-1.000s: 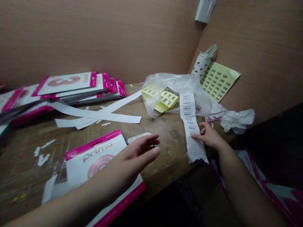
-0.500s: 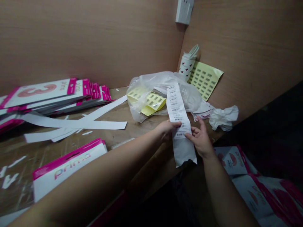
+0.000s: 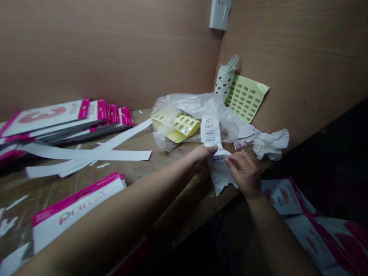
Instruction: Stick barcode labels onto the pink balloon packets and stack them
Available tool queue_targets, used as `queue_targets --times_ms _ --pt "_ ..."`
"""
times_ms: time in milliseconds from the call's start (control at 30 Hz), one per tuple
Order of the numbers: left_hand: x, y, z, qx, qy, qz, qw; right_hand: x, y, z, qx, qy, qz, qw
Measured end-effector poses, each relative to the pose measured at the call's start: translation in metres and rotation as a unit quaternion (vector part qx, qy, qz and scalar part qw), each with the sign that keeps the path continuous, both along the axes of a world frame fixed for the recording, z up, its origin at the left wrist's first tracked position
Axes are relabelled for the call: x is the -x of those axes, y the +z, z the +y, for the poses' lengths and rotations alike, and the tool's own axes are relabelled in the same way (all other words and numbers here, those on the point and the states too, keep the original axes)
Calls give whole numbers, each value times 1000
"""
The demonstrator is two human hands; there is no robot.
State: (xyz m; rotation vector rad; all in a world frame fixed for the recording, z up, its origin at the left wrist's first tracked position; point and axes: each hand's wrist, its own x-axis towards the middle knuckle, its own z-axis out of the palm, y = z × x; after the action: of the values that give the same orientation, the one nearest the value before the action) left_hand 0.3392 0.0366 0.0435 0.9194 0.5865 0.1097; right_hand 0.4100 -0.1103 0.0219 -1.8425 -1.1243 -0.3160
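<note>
A white strip of barcode labels [image 3: 212, 132] runs from the clear plastic bag toward me, its lower end bare of print and torn-edged. My left hand [image 3: 202, 155] grips the strip from the left, thumb on top. From the right, my right hand [image 3: 244, 170] pinches the strip's right edge by the lowest printed label, fingers curled in. Whether a label is lifted between those fingertips is too small to tell. Behind the strip lies the crumpled clear plastic bag [image 3: 195, 100], with a folded yellow label sheet [image 3: 186, 127] partly in it.
White-and-pink packages [image 3: 57, 115] are stacked at the left; another package [image 3: 83, 203] lies nearer. Long white paper strips [image 3: 120, 154] cross the table. A heart-patterned cup [image 3: 223, 82], yellow label sheet [image 3: 248, 97] and crumpled tissue [image 3: 271, 143] are at the right corner. More packages [image 3: 306, 230] sit below, right.
My right hand's fingers have curled in from a looser spread to a pinch on the strip's edge. The strip's far end has dropped lower, and its near end is bent.
</note>
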Motion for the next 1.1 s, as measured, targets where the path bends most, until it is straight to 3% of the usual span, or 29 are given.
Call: queue_targets --times_ms 167,400,567,767,900,1100 --pt "2 3 -5 -15 -8 -53 998 -7 6 2 28 42 88 995" --pt "4 5 -6 -16 -4 -67 998 -9 9 1 24 -3 -48 999" --pt "2 1 -3 -11 18 -60 998 -3 2 -5 34 -43 -215 975" --pt "3 2 -4 5 20 -63 998 -3 0 -5 23 -48 -223 973" --pt "3 7 -6 31 30 -48 998 -5 -2 -4 55 -78 -303 948" --pt "1 6 -7 40 37 -28 998 0 -2 -1 1 -88 -315 945"
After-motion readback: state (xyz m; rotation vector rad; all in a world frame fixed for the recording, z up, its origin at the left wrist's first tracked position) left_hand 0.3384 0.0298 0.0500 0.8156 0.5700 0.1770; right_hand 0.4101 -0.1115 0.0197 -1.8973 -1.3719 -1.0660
